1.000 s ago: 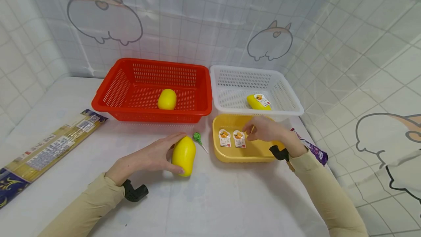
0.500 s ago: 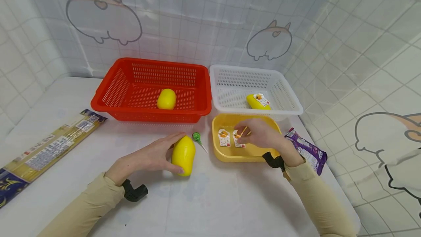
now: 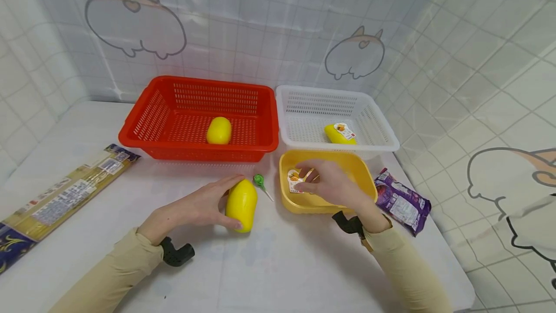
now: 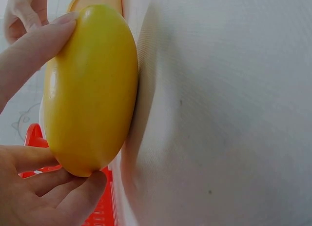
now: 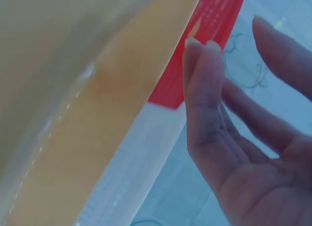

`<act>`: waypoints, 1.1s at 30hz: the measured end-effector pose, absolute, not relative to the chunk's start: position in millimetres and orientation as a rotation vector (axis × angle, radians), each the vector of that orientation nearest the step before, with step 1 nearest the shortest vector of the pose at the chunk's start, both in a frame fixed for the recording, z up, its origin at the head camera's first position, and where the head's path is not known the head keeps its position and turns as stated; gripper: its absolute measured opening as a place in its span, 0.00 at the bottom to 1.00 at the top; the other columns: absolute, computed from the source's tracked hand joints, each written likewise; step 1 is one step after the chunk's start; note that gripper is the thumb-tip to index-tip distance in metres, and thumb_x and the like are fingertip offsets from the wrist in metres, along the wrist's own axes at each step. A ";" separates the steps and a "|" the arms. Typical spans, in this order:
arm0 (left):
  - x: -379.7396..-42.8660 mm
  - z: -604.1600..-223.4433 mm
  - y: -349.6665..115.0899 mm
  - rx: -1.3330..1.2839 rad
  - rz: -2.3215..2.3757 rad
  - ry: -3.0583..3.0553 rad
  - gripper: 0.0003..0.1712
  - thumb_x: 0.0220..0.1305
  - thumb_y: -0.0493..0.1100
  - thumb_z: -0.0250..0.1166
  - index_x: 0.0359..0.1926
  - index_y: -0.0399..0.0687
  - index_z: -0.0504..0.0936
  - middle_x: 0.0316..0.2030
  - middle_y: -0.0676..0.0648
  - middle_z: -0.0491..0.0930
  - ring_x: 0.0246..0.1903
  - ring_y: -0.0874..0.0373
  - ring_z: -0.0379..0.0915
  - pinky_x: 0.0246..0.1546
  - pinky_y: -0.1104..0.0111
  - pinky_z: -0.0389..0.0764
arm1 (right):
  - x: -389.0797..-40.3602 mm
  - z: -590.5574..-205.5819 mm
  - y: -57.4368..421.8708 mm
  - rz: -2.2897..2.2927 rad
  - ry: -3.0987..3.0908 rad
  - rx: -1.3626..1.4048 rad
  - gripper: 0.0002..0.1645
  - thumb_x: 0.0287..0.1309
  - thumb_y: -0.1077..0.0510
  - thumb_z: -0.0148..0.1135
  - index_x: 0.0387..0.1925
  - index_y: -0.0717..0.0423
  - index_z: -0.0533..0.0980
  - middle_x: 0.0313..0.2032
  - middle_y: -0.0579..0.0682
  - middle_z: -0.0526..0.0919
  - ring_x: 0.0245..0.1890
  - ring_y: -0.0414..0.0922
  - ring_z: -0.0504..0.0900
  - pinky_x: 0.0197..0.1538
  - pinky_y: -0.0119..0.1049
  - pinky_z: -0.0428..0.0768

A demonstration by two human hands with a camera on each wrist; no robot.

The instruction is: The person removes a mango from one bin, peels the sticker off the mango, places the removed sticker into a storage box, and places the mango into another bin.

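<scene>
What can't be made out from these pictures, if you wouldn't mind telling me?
Head view: part of the yellow tub's floor, hidden by the right hand.
Head view: the print on the label, too small to read and partly covered by fingers.
Head view: the mango's far left side, hidden by the left hand.
Head view: the long packet's near end, cut off by the left edge.

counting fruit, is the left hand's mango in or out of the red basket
Out: the left hand holds the mango in front of the red basket.
</scene>
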State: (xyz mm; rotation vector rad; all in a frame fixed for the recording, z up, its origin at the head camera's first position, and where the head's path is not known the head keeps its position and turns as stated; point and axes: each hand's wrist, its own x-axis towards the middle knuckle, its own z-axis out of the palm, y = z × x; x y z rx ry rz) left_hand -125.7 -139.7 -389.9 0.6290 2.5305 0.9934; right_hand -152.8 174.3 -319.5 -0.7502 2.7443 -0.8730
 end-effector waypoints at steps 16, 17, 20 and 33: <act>-126.9 -389.5 -140.2 0.677 1.034 2.526 0.68 0.42 0.66 0.80 0.77 0.45 0.55 0.73 0.46 0.61 0.67 0.49 0.64 0.70 0.49 0.66 | -139.5 -325.6 133.8 -1.037 2.650 -0.672 0.28 0.58 0.54 0.73 0.59 0.55 0.77 0.45 0.49 0.84 0.42 0.42 0.83 0.48 0.35 0.84; -126.8 -389.5 -140.2 0.674 1.033 2.525 0.68 0.42 0.66 0.80 0.77 0.45 0.55 0.73 0.46 0.61 0.67 0.49 0.64 0.70 0.49 0.67 | -139.4 -326.5 131.0 -1.050 2.637 -0.685 0.28 0.58 0.54 0.72 0.59 0.56 0.77 0.45 0.50 0.84 0.42 0.42 0.83 0.48 0.35 0.84; -126.2 -389.1 -140.3 0.660 1.020 2.526 0.69 0.42 0.66 0.79 0.77 0.44 0.54 0.73 0.45 0.60 0.68 0.48 0.64 0.69 0.48 0.67 | -138.6 -328.7 122.8 -1.073 2.605 -0.701 0.31 0.58 0.54 0.73 0.61 0.57 0.75 0.46 0.51 0.83 0.43 0.43 0.83 0.49 0.36 0.85; -125.6 -390.6 -141.1 0.666 1.022 2.525 0.68 0.43 0.67 0.79 0.77 0.44 0.54 0.73 0.46 0.61 0.67 0.48 0.64 0.68 0.47 0.68 | -135.9 -338.0 105.0 -1.064 2.517 -0.788 0.32 0.60 0.51 0.70 0.64 0.51 0.73 0.56 0.51 0.81 0.47 0.45 0.83 0.48 0.32 0.83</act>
